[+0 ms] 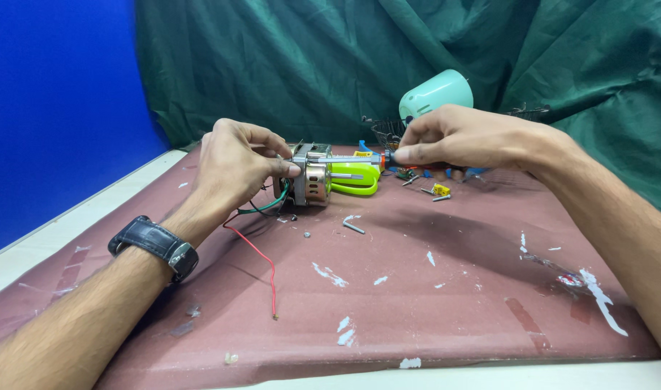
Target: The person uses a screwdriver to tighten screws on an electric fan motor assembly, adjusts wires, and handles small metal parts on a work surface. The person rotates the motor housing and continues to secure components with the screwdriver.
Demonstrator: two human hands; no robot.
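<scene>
A small electric motor (313, 178) with a silver body and a shaft sticking out to the right stands on the maroon mat (417, 289). My left hand (233, 162), a black watch on its wrist, grips the motor's left side. My right hand (464, 137) pinches the handle of a screwdriver (359, 158) whose thin metal shank lies level and reaches the top of the motor. Red (262, 260) and green wires trail from the motor toward me.
A lime-green plastic part (359, 179) lies just behind the motor. A mint-green rounded housing (435, 94) and a wire basket (388, 132) stand at the back. Loose screws (353, 227), a small yellow piece (440, 190) and blue bits are scattered nearby. Green cloth hangs behind.
</scene>
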